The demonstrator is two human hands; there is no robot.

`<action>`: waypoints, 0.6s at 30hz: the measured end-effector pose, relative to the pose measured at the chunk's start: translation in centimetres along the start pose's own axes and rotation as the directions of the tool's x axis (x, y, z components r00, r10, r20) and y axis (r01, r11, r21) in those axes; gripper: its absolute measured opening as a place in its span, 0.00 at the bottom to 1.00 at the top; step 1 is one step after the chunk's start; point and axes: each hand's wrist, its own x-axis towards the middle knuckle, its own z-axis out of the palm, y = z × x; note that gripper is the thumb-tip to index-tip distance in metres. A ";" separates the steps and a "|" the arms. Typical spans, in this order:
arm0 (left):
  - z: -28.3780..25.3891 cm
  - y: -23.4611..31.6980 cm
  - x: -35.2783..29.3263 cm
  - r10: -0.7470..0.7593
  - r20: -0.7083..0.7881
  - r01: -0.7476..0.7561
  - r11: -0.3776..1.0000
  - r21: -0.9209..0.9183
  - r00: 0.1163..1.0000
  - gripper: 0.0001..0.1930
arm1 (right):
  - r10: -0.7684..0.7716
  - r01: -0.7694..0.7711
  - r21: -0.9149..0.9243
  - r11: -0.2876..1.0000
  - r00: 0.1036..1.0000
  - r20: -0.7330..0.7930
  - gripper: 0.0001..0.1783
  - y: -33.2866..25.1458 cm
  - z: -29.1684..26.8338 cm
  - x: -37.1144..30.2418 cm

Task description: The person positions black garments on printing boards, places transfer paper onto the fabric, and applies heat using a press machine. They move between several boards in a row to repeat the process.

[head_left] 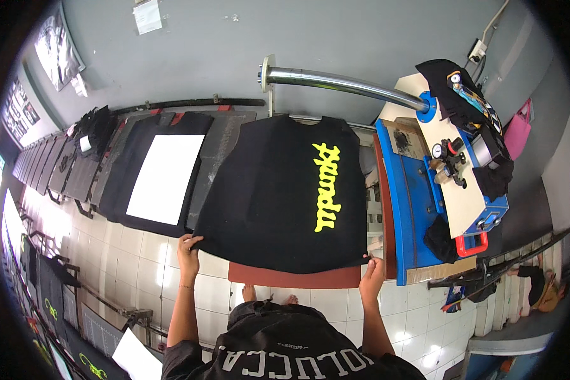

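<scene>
1. To the right stands a blue press (406, 209); to the left, a white sheet (166, 179) lies on another garment (121, 174).
2. The black shirt (269, 196) overlies a red-brown board (291, 279), neckline pointing wallward, yellow lettering (328, 207) running lengthwise near-to-far.
3. Left hand (188, 246) and right hand (373, 268) pinch its near corners.

I make out yellow print (327, 189) and pale print (292, 365).
The yellow print, neon script turned sideways, stands near the frame's centre on the spread black garment (272, 190); the pale print, block capitals upside down, crosses the person's black shirt (269, 330) at bottom centre. The dial gauge (437, 151) at right is too small for me to read.
</scene>
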 end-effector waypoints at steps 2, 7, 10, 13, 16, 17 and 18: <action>0.4 -1.6 -2.0 -0.064 -0.020 0.063 0.998 -0.013 0.998 0.22 | -0.042 0.042 -0.011 0.999 0.999 0.000 0.10 1.1 -0.3 -1.1; -0.1 -2.1 -4.7 -0.147 0.061 0.154 0.981 -0.114 0.987 0.23 | -0.070 0.069 0.025 0.997 0.997 0.013 0.10 3.8 -1.2 -3.0; -1.0 -1.1 -6.1 -0.153 0.030 0.155 0.981 -0.117 0.988 0.24 | -0.024 0.022 0.027 0.999 0.998 0.063 0.11 3.6 -1.7 -3.8; -1.7 -1.2 -7.7 -0.217 -0.044 0.210 0.969 -0.127 0.975 0.25 | -0.131 0.129 0.035 0.991 0.990 0.061 0.11 4.8 -1.5 -4.7; -1.3 -2.6 -9.3 -0.238 -0.032 0.230 0.959 -0.163 0.971 0.25 | -0.036 0.029 0.105 0.994 0.997 0.067 0.13 4.7 -2.0 -6.0; -1.1 -2.2 -9.3 -0.229 -0.009 0.225 0.963 -0.149 0.973 0.25 | -0.045 0.042 0.080 0.996 0.999 0.030 0.13 5.0 -1.9 -6.3; -1.0 -1.9 -9.3 -0.221 0.015 0.220 0.966 -0.134 0.975 0.26 | -0.007 0.004 0.085 0.996 0.999 0.033 0.13 5.2 -1.9 -6.7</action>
